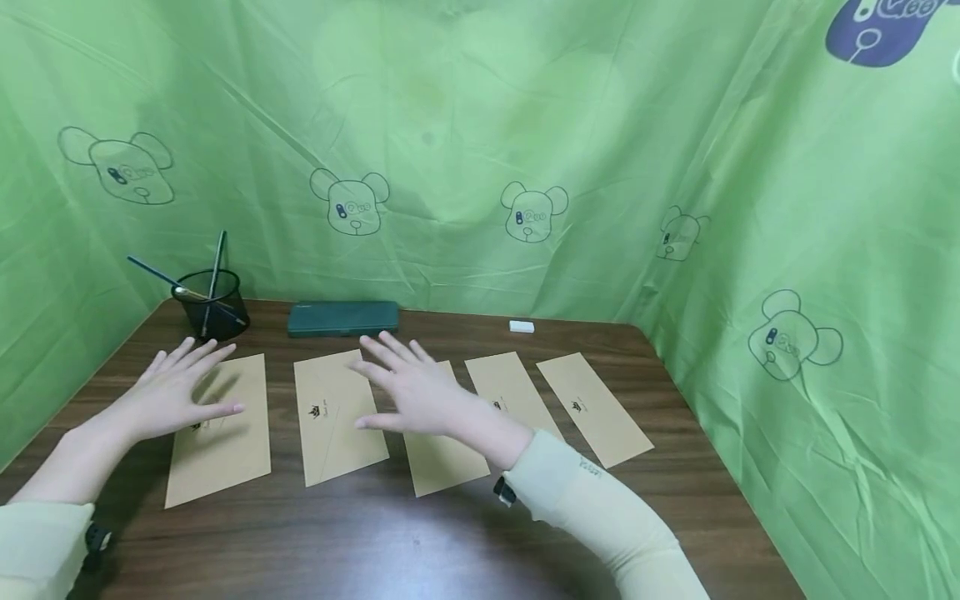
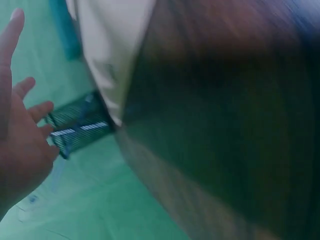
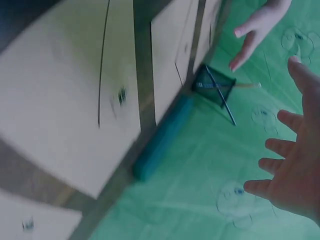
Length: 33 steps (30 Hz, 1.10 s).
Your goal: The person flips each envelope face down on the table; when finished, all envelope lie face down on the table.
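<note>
Several tan paper envelopes, each with a small dark crown mark where it shows, lie in a row on the table. Above the leftmost envelope point(image 1: 247, 450) hovers my left hand point(image 1: 174, 393), fingers spread, holding nothing; its shadow falls on the paper. My right hand point(image 1: 420, 393) is held with fingers spread over the second envelope point(image 1: 333, 433) and the middle envelope point(image 1: 446, 467), partly covering both. To the right lie a fourth envelope point(image 1: 517, 379) and a fifth envelope point(image 1: 600, 412). Both wrist views show empty palms, the right hand point(image 3: 300, 165) clearly apart from the paper.
At the back left stands a black mesh pen cup point(image 1: 213, 308) with a few pencils. A dark green case point(image 1: 343, 319) and a white eraser point(image 1: 521, 327) lie along the rear edge of the brown table point(image 1: 405, 558). Green curtains point(image 1: 450, 267) enclose the back and sides.
</note>
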Tool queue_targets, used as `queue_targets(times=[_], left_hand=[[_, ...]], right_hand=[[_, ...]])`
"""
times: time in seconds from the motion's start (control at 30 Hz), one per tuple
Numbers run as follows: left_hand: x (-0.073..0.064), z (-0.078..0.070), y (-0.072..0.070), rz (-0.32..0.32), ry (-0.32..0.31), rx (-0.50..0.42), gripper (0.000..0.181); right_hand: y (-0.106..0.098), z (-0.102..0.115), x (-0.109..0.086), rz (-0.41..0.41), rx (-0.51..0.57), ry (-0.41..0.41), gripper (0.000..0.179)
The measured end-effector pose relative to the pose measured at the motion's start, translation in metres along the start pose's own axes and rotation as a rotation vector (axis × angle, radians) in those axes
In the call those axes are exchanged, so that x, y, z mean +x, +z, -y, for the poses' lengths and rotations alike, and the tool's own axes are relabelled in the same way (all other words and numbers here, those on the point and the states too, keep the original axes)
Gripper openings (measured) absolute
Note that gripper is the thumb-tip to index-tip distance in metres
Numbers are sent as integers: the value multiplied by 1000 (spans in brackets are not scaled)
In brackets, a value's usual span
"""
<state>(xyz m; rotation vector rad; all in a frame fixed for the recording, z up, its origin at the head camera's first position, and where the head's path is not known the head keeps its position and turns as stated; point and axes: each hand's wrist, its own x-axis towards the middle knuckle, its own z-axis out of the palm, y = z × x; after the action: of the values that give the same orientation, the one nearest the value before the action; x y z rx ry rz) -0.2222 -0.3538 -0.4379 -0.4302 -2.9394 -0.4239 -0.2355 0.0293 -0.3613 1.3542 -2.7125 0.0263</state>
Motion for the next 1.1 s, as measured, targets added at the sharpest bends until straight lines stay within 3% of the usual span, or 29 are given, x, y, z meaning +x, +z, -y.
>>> queue_targets(times=[0.27, 0.53, 0.8, 1.1], left_hand=[[-11, 40, 15, -27, 13, -62, 104], [-13, 63, 22, 19, -48, -139, 105], [-10, 65, 25, 95, -39, -148, 102], [-4, 60, 25, 103, -32, -120, 101]], right_hand=[[37, 31, 23, 36, 65, -58, 87], [66, 57, 42, 100, 25, -98, 87], [78, 73, 57, 221, 59, -171, 90], [90, 73, 69, 332, 68, -221, 86]])
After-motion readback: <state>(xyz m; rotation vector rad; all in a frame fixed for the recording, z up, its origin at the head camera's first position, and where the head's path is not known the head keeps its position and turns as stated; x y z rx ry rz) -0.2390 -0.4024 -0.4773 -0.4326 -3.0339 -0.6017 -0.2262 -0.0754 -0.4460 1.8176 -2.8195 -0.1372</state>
